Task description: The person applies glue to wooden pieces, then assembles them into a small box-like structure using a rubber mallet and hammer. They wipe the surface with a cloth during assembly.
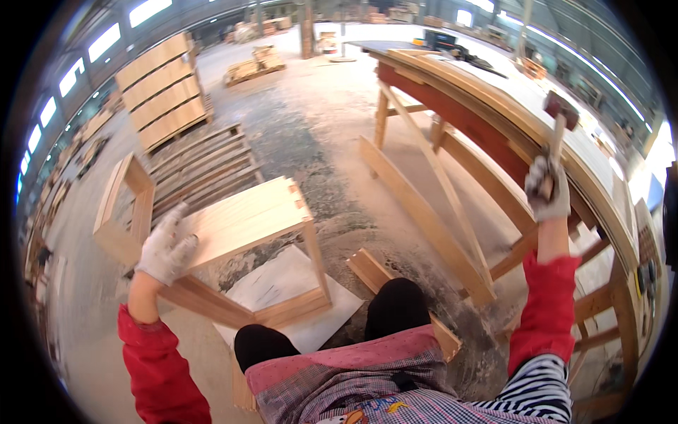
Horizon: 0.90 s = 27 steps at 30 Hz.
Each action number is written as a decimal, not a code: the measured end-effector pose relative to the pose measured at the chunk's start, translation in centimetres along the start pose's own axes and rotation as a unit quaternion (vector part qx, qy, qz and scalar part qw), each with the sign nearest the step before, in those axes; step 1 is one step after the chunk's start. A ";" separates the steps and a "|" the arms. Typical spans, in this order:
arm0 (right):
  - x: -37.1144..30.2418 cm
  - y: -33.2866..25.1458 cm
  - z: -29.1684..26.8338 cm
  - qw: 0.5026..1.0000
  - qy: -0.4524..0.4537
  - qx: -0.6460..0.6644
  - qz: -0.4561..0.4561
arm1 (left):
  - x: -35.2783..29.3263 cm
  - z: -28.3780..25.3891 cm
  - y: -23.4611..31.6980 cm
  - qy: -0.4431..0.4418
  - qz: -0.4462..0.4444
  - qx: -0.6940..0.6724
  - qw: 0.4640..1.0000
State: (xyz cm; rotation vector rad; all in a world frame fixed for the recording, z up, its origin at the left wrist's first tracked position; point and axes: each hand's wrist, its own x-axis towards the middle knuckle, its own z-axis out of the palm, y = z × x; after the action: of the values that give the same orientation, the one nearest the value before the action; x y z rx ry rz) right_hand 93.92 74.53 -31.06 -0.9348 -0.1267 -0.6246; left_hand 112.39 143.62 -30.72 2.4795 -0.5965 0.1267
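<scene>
A wooden box frame [247, 212] made of pale boards, with open sides, stands in front of my knees, partly over a white sheet [279, 272] on the floor. My left hand [168, 244], in a whitish work glove, lies with fingers apart on the left end of the frame's top board. Finger-like joints show at the board's right corner. Up at the right, beside the workbench edge, my gloved right hand [547, 187] is closed round the handle of a mallet [561, 111]. The mallet's dark reddish head points upward, well away from the box frame.
A long wooden workbench [487, 92] runs along the right, with tools on its far end. Another box frame [127, 205] stands at the left by a slatted pallet [205, 162]. Stacked wooden crates [161, 88] rise behind. A loose board [371, 270] lies near my knees.
</scene>
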 end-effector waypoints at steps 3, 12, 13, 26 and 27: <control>-5.6 4.5 5.1 0.989 0.077 -0.125 0.011 | -2.9 -5.1 -10.1 0.088 -0.006 0.133 0.987; -13.4 20.4 14.0 0.895 0.069 -0.063 0.435 | -5.8 -0.3 -15.7 0.102 -0.212 -0.618 0.750; -14.6 21.3 16.6 0.873 0.027 -0.080 0.481 | -5.9 0.6 -15.3 0.124 -0.236 -0.665 0.697; -9.5 20.6 19.2 0.929 0.071 -0.085 0.354 | -6.4 0.8 -12.7 0.187 -0.240 -0.628 0.716; -9.3 21.4 19.8 0.926 0.090 -0.116 0.348 | -6.7 0.8 -13.1 0.184 -0.244 -0.628 0.716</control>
State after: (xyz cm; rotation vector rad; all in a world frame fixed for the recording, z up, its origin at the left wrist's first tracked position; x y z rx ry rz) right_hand 101.36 103.45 -37.82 -1.0615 0.4419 -0.0562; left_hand 112.20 155.37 -39.60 1.1177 0.1913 -0.0130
